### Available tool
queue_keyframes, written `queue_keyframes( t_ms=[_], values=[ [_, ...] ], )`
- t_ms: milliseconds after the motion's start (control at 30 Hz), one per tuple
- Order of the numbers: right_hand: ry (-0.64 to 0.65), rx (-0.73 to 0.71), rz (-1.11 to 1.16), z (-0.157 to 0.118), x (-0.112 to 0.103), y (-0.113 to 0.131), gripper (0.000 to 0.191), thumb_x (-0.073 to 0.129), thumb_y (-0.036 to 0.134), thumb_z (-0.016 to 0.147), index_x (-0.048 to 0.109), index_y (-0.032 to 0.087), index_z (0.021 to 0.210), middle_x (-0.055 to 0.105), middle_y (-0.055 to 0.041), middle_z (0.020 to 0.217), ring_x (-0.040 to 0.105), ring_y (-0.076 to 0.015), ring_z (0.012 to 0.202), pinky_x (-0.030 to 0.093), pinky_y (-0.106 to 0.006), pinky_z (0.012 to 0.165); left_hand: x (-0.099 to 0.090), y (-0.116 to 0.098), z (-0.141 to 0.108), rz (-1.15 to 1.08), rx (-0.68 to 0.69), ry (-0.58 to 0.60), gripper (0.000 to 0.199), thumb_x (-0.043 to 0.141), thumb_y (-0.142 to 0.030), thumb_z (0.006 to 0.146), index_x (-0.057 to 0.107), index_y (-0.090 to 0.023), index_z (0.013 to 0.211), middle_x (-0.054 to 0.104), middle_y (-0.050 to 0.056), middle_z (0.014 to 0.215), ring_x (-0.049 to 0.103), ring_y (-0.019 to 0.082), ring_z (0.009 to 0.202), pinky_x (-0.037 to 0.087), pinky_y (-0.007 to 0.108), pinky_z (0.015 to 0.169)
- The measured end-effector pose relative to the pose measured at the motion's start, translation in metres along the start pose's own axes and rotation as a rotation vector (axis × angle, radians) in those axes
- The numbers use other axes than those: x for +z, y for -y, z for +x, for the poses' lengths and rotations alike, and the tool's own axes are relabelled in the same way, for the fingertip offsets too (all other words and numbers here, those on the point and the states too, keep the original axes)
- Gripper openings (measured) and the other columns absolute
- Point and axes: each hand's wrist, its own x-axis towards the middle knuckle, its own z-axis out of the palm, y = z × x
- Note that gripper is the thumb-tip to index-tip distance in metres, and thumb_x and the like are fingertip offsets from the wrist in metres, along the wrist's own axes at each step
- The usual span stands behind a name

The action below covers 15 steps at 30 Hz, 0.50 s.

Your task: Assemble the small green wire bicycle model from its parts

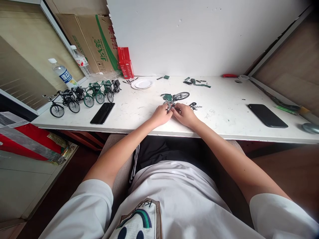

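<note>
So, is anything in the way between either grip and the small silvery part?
Nothing visible: the left grip and right grip are both right at the silvery part. The spoked wheel and green piece lie beyond it, not between.

White short-sleeved shirt (189, 199), brown-edged patch (142, 214), black white-striped bottoms (169, 150).

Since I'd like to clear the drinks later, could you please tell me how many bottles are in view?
2: a blue-labelled bottle behind the model bikes, and a red-labelled bottle beyond it, before the carton.
</note>
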Motion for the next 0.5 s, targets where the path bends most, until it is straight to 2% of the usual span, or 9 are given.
queue_keyframes(
  t_ms=[267, 500],
  values=[
    [-0.002, 0.001, -0.002, -0.0004, -0.0007, 0.0004, 0.031, 0.053, 0.049, 0.103, 0.047, 0.027, 0.081, 0.064, -0.0088, 0.079, 0.055, -0.0263, 0.074, 0.038, -0.038, 0.067, 0.001, 0.0014, 0.0005, -0.012, -0.004, -0.001, 0.03, 0.056, -0.018, 0.097, 0.075, -0.02, 0.121, 0.081, 0.012, 0.117, 0.074, 0.03, 0.11, 0.058, 0.043, 0.106],
    [0.003, 0.004, -0.007, -0.0006, -0.0009, 0.0016, 0.028, 0.052, 0.044, 0.102, 0.044, 0.027, 0.081, 0.064, -0.0085, 0.08, 0.056, -0.026, 0.074, 0.037, -0.038, 0.067, 0.0013, 0.0025, 0.0007, -0.037, 0.004, -0.002, 0.033, 0.056, -0.018, 0.097, 0.075, -0.019, 0.124, 0.081, 0.012, 0.12, 0.074, 0.03, 0.116, 0.057, 0.044, 0.109]
  ],
)
